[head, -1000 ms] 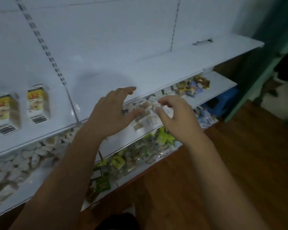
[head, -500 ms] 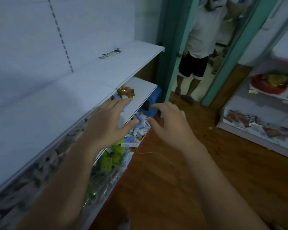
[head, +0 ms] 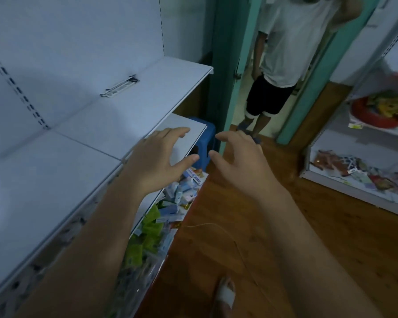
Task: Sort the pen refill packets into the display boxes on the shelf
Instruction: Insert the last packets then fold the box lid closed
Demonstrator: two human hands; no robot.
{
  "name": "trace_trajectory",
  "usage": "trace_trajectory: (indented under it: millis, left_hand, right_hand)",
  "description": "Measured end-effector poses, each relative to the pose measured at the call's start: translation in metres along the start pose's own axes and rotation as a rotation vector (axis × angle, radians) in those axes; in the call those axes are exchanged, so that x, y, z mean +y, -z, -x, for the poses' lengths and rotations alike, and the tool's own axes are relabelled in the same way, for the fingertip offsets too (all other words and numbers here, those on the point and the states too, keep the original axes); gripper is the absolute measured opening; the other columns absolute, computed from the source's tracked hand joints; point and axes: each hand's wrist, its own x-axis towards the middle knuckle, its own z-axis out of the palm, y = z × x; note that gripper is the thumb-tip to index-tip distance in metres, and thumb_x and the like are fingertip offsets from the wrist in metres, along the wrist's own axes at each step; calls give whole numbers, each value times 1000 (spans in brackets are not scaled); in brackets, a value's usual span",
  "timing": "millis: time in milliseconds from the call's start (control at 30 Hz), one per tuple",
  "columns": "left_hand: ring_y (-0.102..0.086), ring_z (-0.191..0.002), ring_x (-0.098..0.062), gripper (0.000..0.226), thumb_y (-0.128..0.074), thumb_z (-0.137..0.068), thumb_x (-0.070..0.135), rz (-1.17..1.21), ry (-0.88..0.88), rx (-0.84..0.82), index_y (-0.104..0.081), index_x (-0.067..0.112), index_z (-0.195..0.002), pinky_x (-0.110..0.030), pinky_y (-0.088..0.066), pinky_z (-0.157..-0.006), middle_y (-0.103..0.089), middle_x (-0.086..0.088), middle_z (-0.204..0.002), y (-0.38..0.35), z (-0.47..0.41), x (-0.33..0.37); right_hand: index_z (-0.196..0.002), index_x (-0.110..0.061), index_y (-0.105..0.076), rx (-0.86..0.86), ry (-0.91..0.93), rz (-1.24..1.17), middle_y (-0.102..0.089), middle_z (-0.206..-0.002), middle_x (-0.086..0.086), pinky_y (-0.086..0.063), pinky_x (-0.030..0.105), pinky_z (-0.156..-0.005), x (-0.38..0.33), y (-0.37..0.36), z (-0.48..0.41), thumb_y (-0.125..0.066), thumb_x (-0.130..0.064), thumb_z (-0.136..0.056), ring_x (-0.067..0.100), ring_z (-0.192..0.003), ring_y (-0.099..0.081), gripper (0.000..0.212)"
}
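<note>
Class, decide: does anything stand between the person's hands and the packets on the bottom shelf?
A shelf board above covers the rear packets, beneath the left hand; the right hand has open air to the front ones.

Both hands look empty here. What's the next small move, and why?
Probably lower the left hand onto the loose blue packets just below it and pick one up: both it and the right hand hover open, holding nothing, so nothing can be sorted yet.
</note>
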Motion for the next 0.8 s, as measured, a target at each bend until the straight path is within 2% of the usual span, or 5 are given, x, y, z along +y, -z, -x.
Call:
trace_trajectory:
  millis: [133, 367, 567, 800]
  left_hand:
    - [-55, -129, -17, 68, -62, -94, 63, -46, 37, 15, -45, 32, -152, -42, -44, -107, -59, 9, -143, -30, -58, 2]
    - [-52, -128, -13, 62, -55, -95, 67, -83, 147, 42, -43, 38, -149, -45, -42, -107, -55, 15, -142, -60, -143, 12]
    - [-52, -129, -16, 69, -51, -94, 71, -131, 219, 84, -44, 33, -152, -42, -42, -104, -56, 11, -144, -74, -201, -6]
    - [-50, -132, -13, 65, -54, -96, 68, -119, 274, 172, -43, 36, -152, -40, -40, -105, -55, 14, -145, -80, -272, -63]
  right_hand:
    - [-142, -30, -54, -22, 27, -34, -56, -140, -6, -41, 52, -111, 50, 0, -57, -58, -51, -100, 17, -134, -49, 47]
    - [-140, -30, -55, -88, 125, -105, -59, -135, -5, -43, 51, -108, 118, 9, -154, -58, -52, -100, 17, -127, -52, 46]
    - [-138, -29, -56, -130, 210, -171, -59, -131, -6, -45, 52, -107, 143, 1, -230, -59, -49, -101, 16, -125, -53, 43]
    - [-140, -32, -55, -201, 301, -161, -58, -130, -7, -41, 47, -107, 147, -32, -330, -59, -49, -101, 16, -123, -51, 43]
